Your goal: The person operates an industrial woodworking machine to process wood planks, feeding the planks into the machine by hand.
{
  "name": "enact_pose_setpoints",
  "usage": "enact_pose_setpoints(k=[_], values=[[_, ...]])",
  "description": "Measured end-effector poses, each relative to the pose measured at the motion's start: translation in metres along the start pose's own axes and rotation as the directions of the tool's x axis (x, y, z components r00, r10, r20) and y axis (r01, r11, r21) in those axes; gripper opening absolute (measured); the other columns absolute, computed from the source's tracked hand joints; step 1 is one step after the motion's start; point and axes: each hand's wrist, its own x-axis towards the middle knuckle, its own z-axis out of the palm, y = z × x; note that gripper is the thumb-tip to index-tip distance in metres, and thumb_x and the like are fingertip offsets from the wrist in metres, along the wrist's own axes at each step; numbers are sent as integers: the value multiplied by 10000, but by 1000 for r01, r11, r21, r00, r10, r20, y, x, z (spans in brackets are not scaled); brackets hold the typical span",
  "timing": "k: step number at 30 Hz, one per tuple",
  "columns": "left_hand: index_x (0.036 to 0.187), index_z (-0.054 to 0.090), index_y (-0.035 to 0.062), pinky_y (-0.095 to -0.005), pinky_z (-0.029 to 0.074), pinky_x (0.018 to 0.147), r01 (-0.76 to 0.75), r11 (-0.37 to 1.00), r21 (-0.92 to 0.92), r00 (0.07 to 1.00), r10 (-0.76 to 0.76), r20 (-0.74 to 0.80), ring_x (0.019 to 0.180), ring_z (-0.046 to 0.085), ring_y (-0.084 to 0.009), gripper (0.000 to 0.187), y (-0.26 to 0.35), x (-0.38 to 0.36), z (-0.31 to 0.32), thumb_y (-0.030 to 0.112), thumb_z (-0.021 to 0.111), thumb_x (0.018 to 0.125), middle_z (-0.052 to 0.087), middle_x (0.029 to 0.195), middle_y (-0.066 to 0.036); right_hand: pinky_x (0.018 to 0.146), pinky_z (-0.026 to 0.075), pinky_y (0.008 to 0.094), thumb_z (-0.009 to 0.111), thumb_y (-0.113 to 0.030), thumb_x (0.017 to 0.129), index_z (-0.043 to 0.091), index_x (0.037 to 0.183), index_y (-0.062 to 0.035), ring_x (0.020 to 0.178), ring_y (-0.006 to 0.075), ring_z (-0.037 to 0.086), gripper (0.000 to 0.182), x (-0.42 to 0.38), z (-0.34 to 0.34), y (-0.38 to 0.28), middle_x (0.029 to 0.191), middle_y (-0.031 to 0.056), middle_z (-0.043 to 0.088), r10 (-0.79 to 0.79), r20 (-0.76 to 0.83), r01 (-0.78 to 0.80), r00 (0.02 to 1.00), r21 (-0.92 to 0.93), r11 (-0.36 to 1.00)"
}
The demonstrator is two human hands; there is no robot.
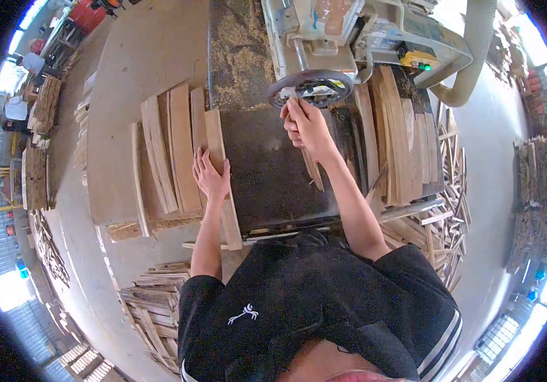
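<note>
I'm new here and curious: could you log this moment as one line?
left hand: flat on wood plank | right hand: gripping machine handwheel | planks stacked both sides

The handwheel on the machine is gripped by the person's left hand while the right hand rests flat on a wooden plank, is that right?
Not quite: the hands are swapped. The head view shows the right hand gripping the handwheel, while the left hand rests flat on the wooden plank.

Wood offcuts (445,210) lie beside a curved dust hose (474,63).
</note>
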Motion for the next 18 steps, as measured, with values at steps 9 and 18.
enact_pose_setpoints(k=[9, 18], values=[[1417, 481, 85, -507, 260, 1212, 20, 999, -45, 1000, -20, 9, 1475, 362, -343, 679, -1, 0, -3, 372, 756, 867, 444, 1562, -147, 400, 236, 229, 481, -402, 1102, 527, 882, -111, 448, 25, 316, 367, 0, 1, -3, 620, -70, 390, -13, -5, 14, 1000, 79, 997], [1424, 480, 84, -507, 257, 1216, 22, 998, -62, 1000, -22, 2, 1481, 352, -352, 688, 1, -2, -5, 343, 772, 856, 443, 1563, -149, 404, 218, 234, 476, -469, 1092, 517, 874, -120, 448, 40, 311, 414, 1, -9, -3, 611, -66, 378, 26, 87, -39, 996, 150, 988]])
